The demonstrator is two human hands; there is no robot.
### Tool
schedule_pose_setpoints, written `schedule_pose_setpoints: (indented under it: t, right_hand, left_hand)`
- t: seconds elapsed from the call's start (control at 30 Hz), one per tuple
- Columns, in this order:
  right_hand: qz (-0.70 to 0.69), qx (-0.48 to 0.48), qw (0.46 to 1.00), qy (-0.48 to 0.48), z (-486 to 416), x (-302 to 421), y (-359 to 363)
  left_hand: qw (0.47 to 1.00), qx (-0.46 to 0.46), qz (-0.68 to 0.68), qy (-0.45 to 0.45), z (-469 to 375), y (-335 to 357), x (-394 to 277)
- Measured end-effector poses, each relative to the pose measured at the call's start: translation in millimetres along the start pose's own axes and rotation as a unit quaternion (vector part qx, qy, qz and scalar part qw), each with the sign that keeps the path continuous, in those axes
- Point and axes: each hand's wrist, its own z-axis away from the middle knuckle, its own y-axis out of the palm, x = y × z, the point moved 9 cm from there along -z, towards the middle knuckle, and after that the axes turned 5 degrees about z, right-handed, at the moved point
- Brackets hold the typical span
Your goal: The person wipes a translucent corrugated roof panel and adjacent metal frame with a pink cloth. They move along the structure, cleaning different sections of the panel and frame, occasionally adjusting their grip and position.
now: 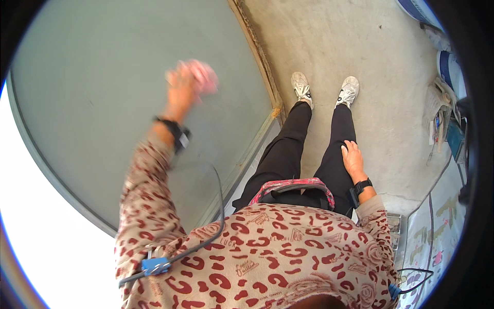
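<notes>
My left hand (180, 90) grips a crumpled pink cloth (204, 77) at a large flat grey-green panel (115, 50). Motion blurs both the hand and the cloth, and whether the cloth touches the panel I cannot tell. The right hand (352, 157) lies on my right leg near the knee, over black trousers (339, 123), with nothing visible in it. Each wrist wears a black-strapped device.
A worn wooden edge (256, 50) borders the panel beside the concrete floor (328, 34). Along the right stand blue-and-white containers (449, 71), papers (440, 100) and a patterned sheet (436, 228). A dark cable (220, 193) loops near my left arm, clipped at the sleeve.
</notes>
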Motion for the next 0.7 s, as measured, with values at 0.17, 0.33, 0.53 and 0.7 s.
schedule_pose_setpoints:
  t: [0.17, 0.33, 0.53, 0.7]
  right_hand:
    - [0.010, 0.011, 0.999, -0.029, 0, -2, -2]
    - [0.030, 0.034, 0.998, -0.035, 0, 3, -6]
    - [0.030, 0.025, 0.999, -0.021, -10, -2, -18]
    - [0.048, 0.008, 0.998, 0.032, -12, -23, -25]
  left_hand:
    - [0.969, -0.109, -0.075, -0.210, -60, -43, 277]
    - [0.964, -0.220, -0.008, -0.150, -3, -48, 213]
    - [0.979, 0.093, 0.178, 0.023, 105, 35, -140]
    - [0.933, 0.188, 0.260, 0.161, 220, 87, -266]
